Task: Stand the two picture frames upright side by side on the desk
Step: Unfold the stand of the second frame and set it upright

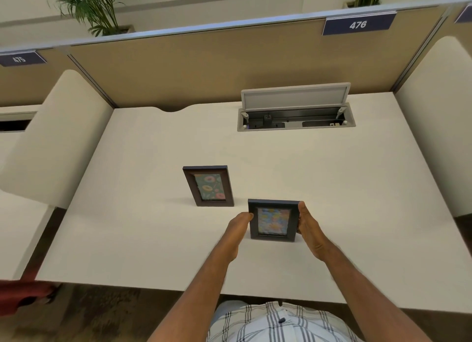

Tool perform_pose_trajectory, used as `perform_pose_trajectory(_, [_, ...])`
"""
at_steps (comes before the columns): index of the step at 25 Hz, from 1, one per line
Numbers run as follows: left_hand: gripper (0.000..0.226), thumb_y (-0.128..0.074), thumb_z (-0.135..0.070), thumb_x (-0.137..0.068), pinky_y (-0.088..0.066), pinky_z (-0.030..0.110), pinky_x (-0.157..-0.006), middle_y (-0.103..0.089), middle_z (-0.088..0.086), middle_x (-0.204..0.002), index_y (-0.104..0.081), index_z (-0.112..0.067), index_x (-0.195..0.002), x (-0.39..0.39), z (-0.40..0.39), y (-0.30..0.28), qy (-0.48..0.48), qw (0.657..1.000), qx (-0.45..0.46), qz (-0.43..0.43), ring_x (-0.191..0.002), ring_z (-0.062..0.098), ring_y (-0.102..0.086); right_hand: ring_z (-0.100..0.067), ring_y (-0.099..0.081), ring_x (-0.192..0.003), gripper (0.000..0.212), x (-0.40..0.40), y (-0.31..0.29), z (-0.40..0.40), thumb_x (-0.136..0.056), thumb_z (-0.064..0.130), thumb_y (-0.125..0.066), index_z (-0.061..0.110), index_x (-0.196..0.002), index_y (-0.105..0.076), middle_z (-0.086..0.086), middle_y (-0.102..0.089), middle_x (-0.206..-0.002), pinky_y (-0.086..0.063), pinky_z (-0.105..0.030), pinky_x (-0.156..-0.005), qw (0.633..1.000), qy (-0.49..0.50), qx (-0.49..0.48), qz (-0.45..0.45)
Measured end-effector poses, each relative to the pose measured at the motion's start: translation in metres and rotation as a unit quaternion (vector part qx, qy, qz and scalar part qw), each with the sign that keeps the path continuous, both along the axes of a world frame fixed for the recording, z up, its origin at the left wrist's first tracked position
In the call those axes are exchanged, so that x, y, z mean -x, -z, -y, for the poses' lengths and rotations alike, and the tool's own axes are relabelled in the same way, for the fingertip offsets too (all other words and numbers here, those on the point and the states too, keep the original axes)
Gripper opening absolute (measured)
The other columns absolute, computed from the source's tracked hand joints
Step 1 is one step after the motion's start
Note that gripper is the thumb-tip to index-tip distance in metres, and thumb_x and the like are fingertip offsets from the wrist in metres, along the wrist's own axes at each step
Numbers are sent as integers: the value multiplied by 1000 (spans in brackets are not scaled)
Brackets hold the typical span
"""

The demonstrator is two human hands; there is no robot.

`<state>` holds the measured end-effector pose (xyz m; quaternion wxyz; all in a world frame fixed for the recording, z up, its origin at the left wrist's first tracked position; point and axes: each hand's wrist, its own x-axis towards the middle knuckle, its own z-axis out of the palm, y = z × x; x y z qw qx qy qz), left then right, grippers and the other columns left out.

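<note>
Both hands are on the black frame (274, 219), one at each side edge. The left hand (236, 230) presses its fingertips against the frame's left edge near the top; the right hand (309, 229) wraps the right edge, thumb lying along the upper corner and fingers behind. The frame is clamped between the two hands and faces the camera, its picture a blurred pattern of pale blue, yellow and pink. It is held upright with a slight backward lean; its bottom edge sits at or just above the desk (332, 188), and whether it touches cannot be told.

Beyond the grip and to its left, the brown frame (208, 186) stands upright on the desk on its own, tilted back a little, showing round flower shapes on a dark green ground. It is near the held frame but apart from it, and set farther from the person.

Well beyond the grip and to its right, a cable box (296, 119) is let into the desk with its lid (295, 96) raised. Behind that runs a tan partition (204, 68) carrying a sign reading 476 (358, 24)
</note>
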<state>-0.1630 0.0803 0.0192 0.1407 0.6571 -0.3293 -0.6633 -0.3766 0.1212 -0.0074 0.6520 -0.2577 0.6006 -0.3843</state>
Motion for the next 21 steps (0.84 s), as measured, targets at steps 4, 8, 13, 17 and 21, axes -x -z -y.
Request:
perform_pose_trajectory(4, [36,-43,-36,-106,-40,35,-104,-55,5,-142,-52,-19,-136,1,-3,4,-9,1000,-1,-22,-133,25,-49,-12,-64,-118,62,0,-3,0,-75,87,-38,48,-113,-68,19,-77,-110,-38,-52,-116,1000,-7,0,-3])
perform_pose_trajectory(8, [26,-44,-34,-107,-42,34,-104,-56,9,-143,-53,-20,-128,1,-3,8,-12,1000,-1,-28,-132,26,-51,-9,-64,-116,62,2,-6,1,-77,82,-36,44,-117,-65,20,-75,-111,-38,-48,-117,1000,-15,-5,-5])
perform_pose_trajectory(13, [34,-48,-34,-105,-43,35,-107,-57,7,-142,-54,-18,-135,-1,-2,11,-31,999,-5,-27,-131,25,-52,-16,-58,-128,63,7,-9,0,-81,82,-37,43,-126,-59,0,-65,-138,-33,-44,-120,1000,-22,0,-6])
perform_pose_trajectory(17, [37,-51,-32,-103,-43,35,-108,-57,5,-142,-57,-18,-137,-10,0,11,-50,999,-3,-15,-128,24,-53,-14,-49,-138,79,14,-19,2,-80,87,-37,35,-134,-63,7,-63,-141,-25,-43,-122,999,-17,41,-22])
perform_pose_trajectory(21, [41,-55,-31,-102,-44,34,-103,-59,6,-137,-56,-14,-140,-22,1,9,-80,997,0,-13,-123,23,-55,-15,-56,-129,57,11,-45,22,-88,71,-43,30,-117,-71,7,-66,-134,-34,-44,-115,989,75,103,-80])
